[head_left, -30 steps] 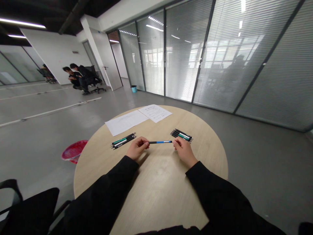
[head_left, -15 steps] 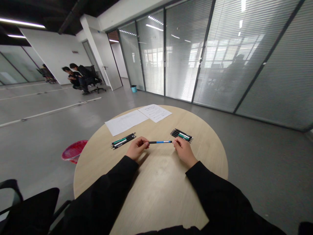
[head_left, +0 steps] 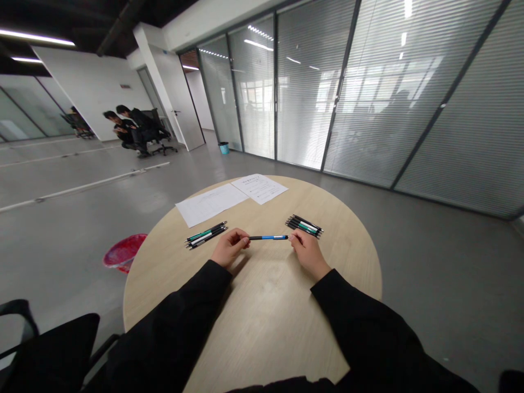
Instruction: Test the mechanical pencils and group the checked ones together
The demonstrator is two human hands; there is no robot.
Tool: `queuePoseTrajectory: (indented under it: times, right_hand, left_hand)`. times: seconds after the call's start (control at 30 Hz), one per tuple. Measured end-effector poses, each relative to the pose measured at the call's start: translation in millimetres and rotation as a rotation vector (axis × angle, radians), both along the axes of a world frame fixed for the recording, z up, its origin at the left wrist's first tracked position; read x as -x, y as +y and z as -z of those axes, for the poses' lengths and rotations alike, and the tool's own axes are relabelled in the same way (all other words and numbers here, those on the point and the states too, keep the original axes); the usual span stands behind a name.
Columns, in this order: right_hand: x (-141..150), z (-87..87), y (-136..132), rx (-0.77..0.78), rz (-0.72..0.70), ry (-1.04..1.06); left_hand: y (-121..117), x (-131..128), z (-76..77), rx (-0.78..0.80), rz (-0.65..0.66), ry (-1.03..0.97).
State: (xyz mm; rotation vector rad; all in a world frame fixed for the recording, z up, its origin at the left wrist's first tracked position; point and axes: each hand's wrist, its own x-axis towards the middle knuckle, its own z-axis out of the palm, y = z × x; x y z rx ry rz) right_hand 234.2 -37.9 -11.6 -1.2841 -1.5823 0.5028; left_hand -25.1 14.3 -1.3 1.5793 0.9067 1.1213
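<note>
A blue and black pen (head_left: pixel 268 237) is held level just above the round wooden table (head_left: pixel 262 316). My left hand (head_left: pixel 229 248) is closed, pinching the pen's left end. My right hand (head_left: pixel 307 252) is closed on the pen's right end with its fingertips. A small group of pens (head_left: pixel 206 235) lies to the left of my left hand. Another bundle of pens (head_left: pixel 305 225) lies just beyond my right hand.
Two white paper sheets (head_left: pixel 210 203) (head_left: pixel 259 188) lie at the far side of the table. A red basket (head_left: pixel 123 251) sits on the floor at left. A black chair (head_left: pixel 45 349) stands at lower left. People sit far off by the wall (head_left: pixel 131 128).
</note>
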Motion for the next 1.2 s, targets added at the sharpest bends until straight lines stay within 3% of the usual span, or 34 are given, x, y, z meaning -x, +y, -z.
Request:
queuePoseTrajectory:
  times: [0.8, 1.2]
  right_hand:
    - [1.3, -1.0, -0.9, 0.012, -0.010, -0.012]
    - [0.4, 3.0, 1.3, 0.008, -0.014, -0.023]
  left_hand:
    - [-1.9, -1.6, -4.3, 0.006, 0.020, -0.012]
    - [0.1, -0.3, 0.5, 0.013, 0.021, -0.030]
